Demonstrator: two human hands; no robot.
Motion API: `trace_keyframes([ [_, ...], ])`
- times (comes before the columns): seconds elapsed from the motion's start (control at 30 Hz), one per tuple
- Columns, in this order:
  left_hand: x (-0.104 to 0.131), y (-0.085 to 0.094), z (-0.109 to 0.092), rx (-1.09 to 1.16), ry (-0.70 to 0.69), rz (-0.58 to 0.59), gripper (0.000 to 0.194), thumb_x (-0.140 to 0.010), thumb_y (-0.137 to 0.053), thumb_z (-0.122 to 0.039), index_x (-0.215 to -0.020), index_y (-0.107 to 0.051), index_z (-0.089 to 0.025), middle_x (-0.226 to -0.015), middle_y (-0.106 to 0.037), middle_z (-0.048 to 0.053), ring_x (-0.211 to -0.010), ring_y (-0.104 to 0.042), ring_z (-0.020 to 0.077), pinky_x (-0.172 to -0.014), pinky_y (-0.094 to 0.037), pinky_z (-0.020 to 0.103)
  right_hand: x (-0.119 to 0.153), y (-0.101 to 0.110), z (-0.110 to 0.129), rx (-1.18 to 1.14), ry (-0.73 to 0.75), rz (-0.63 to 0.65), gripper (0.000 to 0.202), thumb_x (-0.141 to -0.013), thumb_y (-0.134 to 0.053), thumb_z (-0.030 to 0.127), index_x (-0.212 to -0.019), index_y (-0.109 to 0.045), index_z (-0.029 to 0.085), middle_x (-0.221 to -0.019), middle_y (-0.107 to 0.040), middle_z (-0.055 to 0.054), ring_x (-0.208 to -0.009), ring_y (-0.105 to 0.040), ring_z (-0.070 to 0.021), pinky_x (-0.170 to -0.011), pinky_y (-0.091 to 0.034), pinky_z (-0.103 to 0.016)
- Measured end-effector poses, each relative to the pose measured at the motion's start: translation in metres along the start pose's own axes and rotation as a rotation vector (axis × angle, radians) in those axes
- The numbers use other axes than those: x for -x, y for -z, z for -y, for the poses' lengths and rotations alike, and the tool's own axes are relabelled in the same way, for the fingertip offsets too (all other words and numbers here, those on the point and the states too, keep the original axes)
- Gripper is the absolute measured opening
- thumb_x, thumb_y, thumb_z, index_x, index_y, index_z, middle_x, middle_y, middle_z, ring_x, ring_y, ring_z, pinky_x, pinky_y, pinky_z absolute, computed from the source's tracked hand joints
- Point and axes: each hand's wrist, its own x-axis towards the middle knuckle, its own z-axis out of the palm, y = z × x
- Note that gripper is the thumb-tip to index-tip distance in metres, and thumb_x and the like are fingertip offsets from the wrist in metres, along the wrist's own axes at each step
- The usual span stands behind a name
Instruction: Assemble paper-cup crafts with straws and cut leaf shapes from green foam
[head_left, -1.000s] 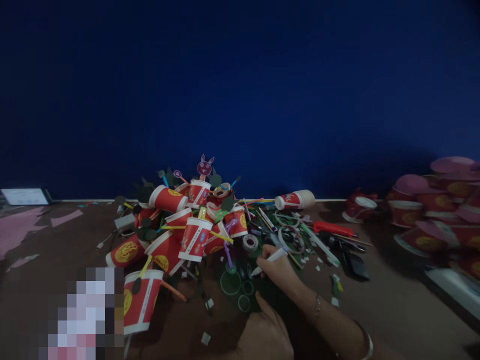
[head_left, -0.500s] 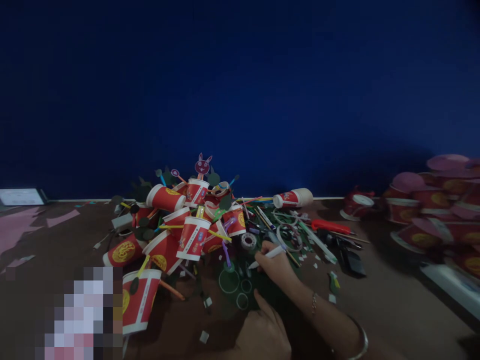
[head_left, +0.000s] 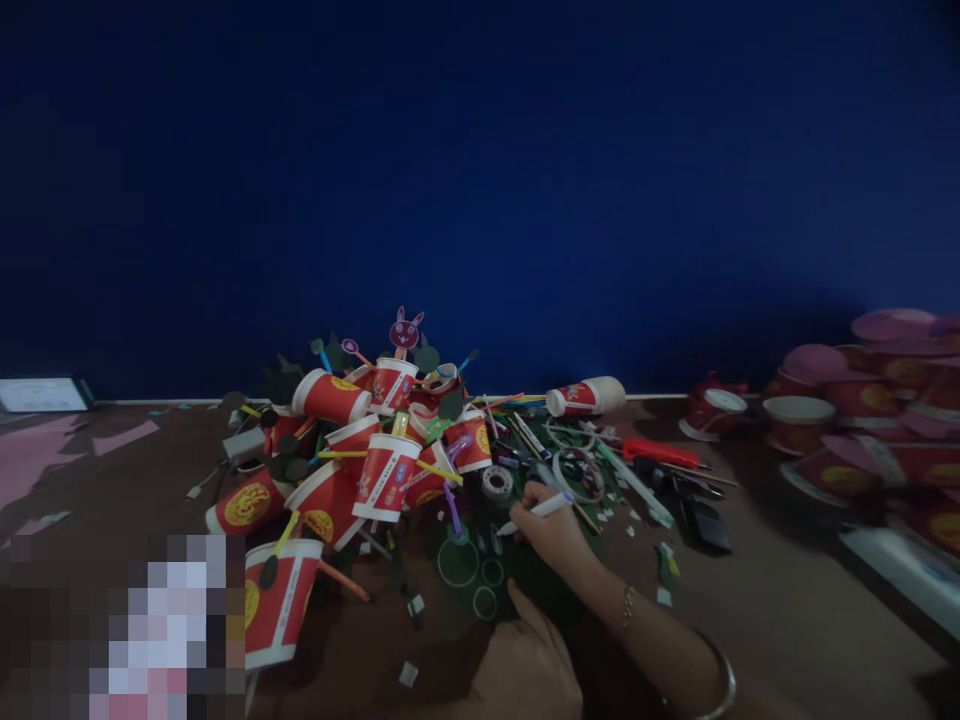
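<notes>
My right hand (head_left: 551, 528) pinches a white marker pen (head_left: 553, 503), its tip low over a dark green sheet (head_left: 457, 610). Pale outlines are drawn on that sheet: a large circle (head_left: 457, 562), two smaller circles and narrow shapes near the pen tip. My left hand (head_left: 529, 668) rests on the sheet's near side, index finger stretched forward and the other fingers partly hidden; I see nothing held in it. Just beyond the pen lies a roll of tape (head_left: 497, 483). A purple straw (head_left: 453, 508) touches the sheet's far edge.
Red paper cups (head_left: 386, 478) with straws and paper cut-outs are heaped to the left. More cups (head_left: 877, 400) stand at the far right. Behind my right hand lie clear tape rings (head_left: 579, 472), a red-handled tool (head_left: 660, 452) and a black object (head_left: 705, 525). Paper scraps are scattered about.
Both hands and the pen look almost unchanged. At the right, a red cup with a pale rim shows more clearly among the other cups.
</notes>
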Motion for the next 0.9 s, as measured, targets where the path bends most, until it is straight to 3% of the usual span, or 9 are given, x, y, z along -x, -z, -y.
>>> trace_keyframes([
  [0.13,-0.001,-0.004,-0.003,-0.012,0.007,0.014,0.028,-0.072,-0.049,-0.018,-0.087,-0.067,-0.002,-0.084,-0.065,0.029,-0.040,-0.056,0.0174,-0.036,-0.039,0.024,0.000,0.000,0.001,-0.009,-0.005,-0.009,0.017,-0.060,-0.049,0.021,-0.051,-0.035,0.023,-0.035,-0.042,0.009,-0.037,-0.049,-0.0109,-0.037,-0.029,-0.020],
  [0.37,0.001,-0.003,-0.003,0.026,0.074,-0.063,0.027,-0.071,-0.050,-0.016,-0.086,-0.068,-0.002,-0.082,-0.066,0.026,-0.041,-0.054,0.0154,-0.037,-0.038,0.023,0.001,0.002,0.005,-0.058,-0.032,0.014,0.017,-0.057,-0.047,0.018,-0.048,-0.033,0.023,-0.032,-0.036,0.010,-0.031,-0.043,-0.0098,-0.035,-0.025,-0.020],
  [0.5,0.001,-0.007,-0.006,0.016,0.067,-0.037,0.028,-0.072,-0.049,-0.015,-0.089,-0.067,-0.001,-0.082,-0.065,0.027,-0.042,-0.054,0.0156,-0.037,-0.037,0.024,0.006,0.005,0.010,-0.121,-0.018,0.036,0.022,-0.064,-0.048,0.028,-0.050,-0.032,0.023,-0.034,-0.037,0.009,-0.031,-0.041,-0.0088,-0.034,-0.023,-0.019],
  [0.6,0.000,-0.007,-0.007,0.018,0.076,-0.038,0.030,-0.071,-0.049,-0.015,-0.089,-0.067,0.001,-0.075,-0.065,0.026,-0.041,-0.053,0.0155,-0.038,-0.038,0.025,0.012,0.002,0.015,-0.168,0.013,0.109,0.027,-0.068,-0.050,0.037,-0.052,-0.033,0.023,-0.034,-0.036,0.010,-0.030,-0.037,-0.0076,-0.034,-0.022,-0.019],
  [0.77,0.001,-0.004,-0.009,0.068,0.196,-0.039,0.033,-0.071,-0.050,-0.016,-0.091,-0.065,0.006,-0.049,-0.057,0.015,-0.037,-0.049,0.0143,-0.036,-0.036,0.022,0.020,-0.008,0.022,-0.168,0.098,0.232,0.021,-0.067,-0.057,0.029,-0.056,-0.040,0.021,-0.044,-0.044,0.008,-0.041,-0.040,-0.0080,-0.041,-0.028,-0.019],
  [0.9,0.002,0.000,-0.011,0.047,0.151,-0.075,0.031,-0.070,-0.051,-0.015,-0.088,-0.067,0.003,-0.059,-0.063,0.020,-0.036,-0.050,0.0151,-0.033,-0.036,0.023,0.021,-0.013,0.022,-0.163,0.137,0.269,0.021,-0.073,-0.053,0.032,-0.059,-0.042,0.020,-0.049,-0.047,0.006,-0.046,-0.042,-0.0091,-0.044,-0.031,-0.020],
])
